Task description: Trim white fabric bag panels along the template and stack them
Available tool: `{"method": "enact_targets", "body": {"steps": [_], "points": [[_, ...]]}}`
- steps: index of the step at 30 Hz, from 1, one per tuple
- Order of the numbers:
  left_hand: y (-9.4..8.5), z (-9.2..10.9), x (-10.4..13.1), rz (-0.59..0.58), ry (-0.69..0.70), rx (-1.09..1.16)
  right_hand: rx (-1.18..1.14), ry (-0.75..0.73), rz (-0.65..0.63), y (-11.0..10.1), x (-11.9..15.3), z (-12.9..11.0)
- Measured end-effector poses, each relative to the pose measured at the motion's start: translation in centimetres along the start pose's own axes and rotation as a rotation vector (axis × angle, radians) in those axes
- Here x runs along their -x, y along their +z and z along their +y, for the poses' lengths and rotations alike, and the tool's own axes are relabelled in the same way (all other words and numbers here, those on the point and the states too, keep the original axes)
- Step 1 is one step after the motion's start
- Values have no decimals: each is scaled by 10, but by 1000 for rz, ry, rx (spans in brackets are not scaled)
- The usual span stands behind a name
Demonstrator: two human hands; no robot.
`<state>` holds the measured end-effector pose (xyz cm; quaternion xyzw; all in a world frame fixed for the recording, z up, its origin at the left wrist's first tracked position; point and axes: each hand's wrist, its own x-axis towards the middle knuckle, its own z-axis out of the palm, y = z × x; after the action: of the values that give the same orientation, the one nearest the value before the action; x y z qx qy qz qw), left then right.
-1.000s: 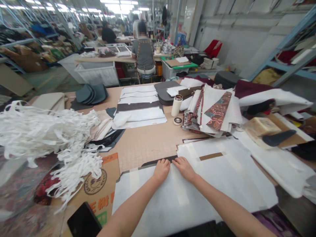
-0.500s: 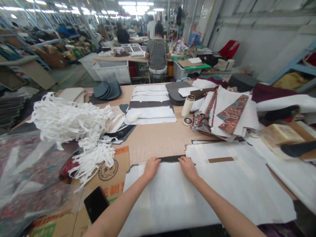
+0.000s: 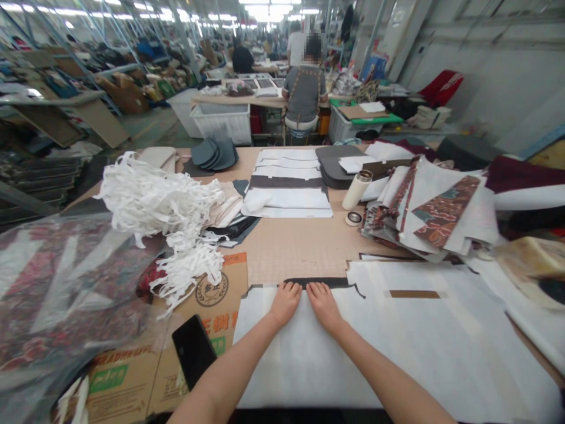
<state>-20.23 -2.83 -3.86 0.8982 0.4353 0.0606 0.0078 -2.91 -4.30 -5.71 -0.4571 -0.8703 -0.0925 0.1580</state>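
A large white sheet [image 3: 304, 365], like backing on cut fabric, lies flat in front of me. Along its far edge runs a dark fabric strip [image 3: 329, 282]. My left hand [image 3: 286, 303] is closed over that edge, fingers bent and together on the strip. Close beside it, nearly touching, my right hand [image 3: 324, 305] presses the same edge with its fingers curled. What lies under the fingertips is hidden. To the right a second white piece [image 3: 406, 335] shows a brown slot [image 3: 414, 294].
A black phone [image 3: 194, 350] rests on printed cardboard [image 3: 128, 383] at left, near a heap of white strips [image 3: 159, 200]. A cream flask [image 3: 357, 191] stands by its lid [image 3: 353, 218] and patterned fabric pieces [image 3: 448, 209]. Ahead, a person [image 3: 304, 88] sits facing away.
My hands have come together along the dark edge, the right one sliding left toward the left one. The camera has turned slightly left, shifting the scene right.
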Motion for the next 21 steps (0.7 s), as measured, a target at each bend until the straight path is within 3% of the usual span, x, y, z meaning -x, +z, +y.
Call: {"method": "enact_targets", "body": {"steps": [4, 10, 17, 21], "points": [[-3, -5, 6, -50, 14, -7, -1, -27, 7, 3, 3, -7], [-13, -39, 32, -64, -63, 52, -13, 35, 0, 1, 6, -4], [-34, -75, 32, -192, -415, 254, -221, 197, -22, 17, -42, -46], [-38, -85, 36, -212, -437, 272, -252, 212, -54, 25, -62, -62]]}}
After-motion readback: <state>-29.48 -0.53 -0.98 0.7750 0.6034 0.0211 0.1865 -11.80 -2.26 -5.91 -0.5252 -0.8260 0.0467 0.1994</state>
